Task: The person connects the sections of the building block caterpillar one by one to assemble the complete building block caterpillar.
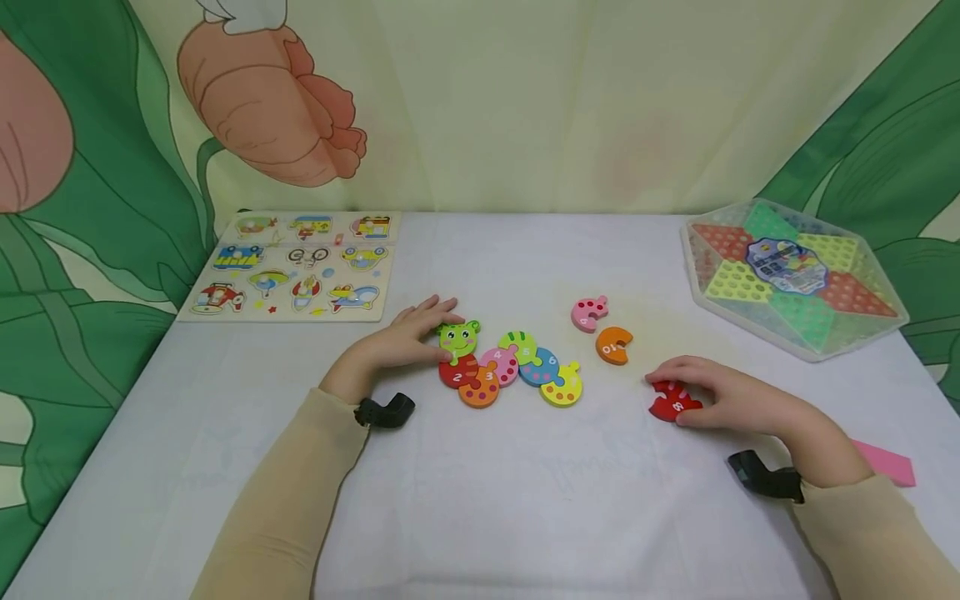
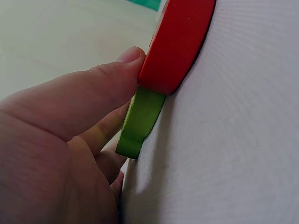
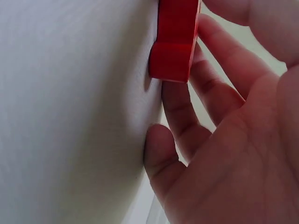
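Flat number puzzle pieces form a caterpillar in the middle of the table. My left hand (image 1: 405,337) holds its smiling green head piece (image 1: 459,337) between thumb and fingers, and in the left wrist view the thumb also touches the red piece (image 2: 180,42) numbered 2. Linked onward are an orange 3 (image 1: 478,388), a pink 4 (image 1: 501,365), a green piece (image 1: 517,345), a blue 6 (image 1: 540,367) and a yellow piece (image 1: 562,387). Apart to the right, my right hand (image 1: 738,398) pinches a red piece (image 1: 671,402) marked 8, lying on the table.
A loose pink piece (image 1: 588,314) and an orange piece (image 1: 614,346) marked 10 lie beyond the caterpillar. A vehicle puzzle board (image 1: 288,315) is at the back left. A hexagonal game box (image 1: 791,275) stands at the back right. Pink card (image 1: 888,463) lies by the right wrist.
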Action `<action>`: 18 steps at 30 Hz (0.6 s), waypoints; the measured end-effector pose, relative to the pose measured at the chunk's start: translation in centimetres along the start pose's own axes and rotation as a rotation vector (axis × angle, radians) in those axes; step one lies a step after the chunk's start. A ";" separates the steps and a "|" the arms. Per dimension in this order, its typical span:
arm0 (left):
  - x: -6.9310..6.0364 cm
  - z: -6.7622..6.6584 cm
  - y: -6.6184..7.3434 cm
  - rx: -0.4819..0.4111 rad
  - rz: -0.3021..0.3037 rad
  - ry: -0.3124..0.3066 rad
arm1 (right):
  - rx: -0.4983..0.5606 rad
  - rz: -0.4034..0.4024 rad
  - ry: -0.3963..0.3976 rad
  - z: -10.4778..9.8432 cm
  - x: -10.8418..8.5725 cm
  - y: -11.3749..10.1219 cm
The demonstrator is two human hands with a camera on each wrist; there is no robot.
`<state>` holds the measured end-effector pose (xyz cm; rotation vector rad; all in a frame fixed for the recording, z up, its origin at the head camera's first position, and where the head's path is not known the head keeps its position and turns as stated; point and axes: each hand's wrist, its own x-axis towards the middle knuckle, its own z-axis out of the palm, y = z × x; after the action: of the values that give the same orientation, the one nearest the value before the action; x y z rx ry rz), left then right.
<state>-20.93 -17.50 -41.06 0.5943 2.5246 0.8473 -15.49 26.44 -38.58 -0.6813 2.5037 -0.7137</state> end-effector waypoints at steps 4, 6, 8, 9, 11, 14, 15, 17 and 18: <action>-0.1 0.0 -0.2 -0.004 -0.005 -0.002 | 0.013 -0.004 0.018 0.1 0.1 -0.3; -0.1 0.1 -0.3 -0.007 -0.011 -0.003 | 0.026 -0.002 0.029 0.2 0.0 -0.4; -0.1 0.1 -0.3 -0.005 -0.013 -0.003 | 0.041 -0.001 0.038 0.1 0.0 -0.6; -0.1 0.1 -0.3 -0.003 -0.014 -0.003 | 0.044 -0.003 0.048 0.1 0.1 -0.7; -0.2 0.1 -0.3 -0.001 -0.017 -0.002 | 0.060 -0.012 0.066 0.0 0.2 -1.0; -0.3 0.1 -0.3 -0.001 -0.018 0.000 | 0.094 -0.057 0.106 -0.2 0.5 -1.3; -0.2 0.1 -0.2 0.000 -0.017 0.001 | 0.105 -0.083 0.123 -0.3 0.6 -1.4; -0.1 0.0 -0.2 0.004 -0.011 0.003 | 0.138 -0.139 0.146 -0.7 0.8 -1.6; -0.1 0.0 -0.2 0.005 -0.009 0.005 | 0.154 -0.170 0.156 -0.9 0.9 -1.8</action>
<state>-20.88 -17.66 -41.15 0.5823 2.5330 0.8399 -16.07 24.95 -37.09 -0.8172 2.5165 -1.0470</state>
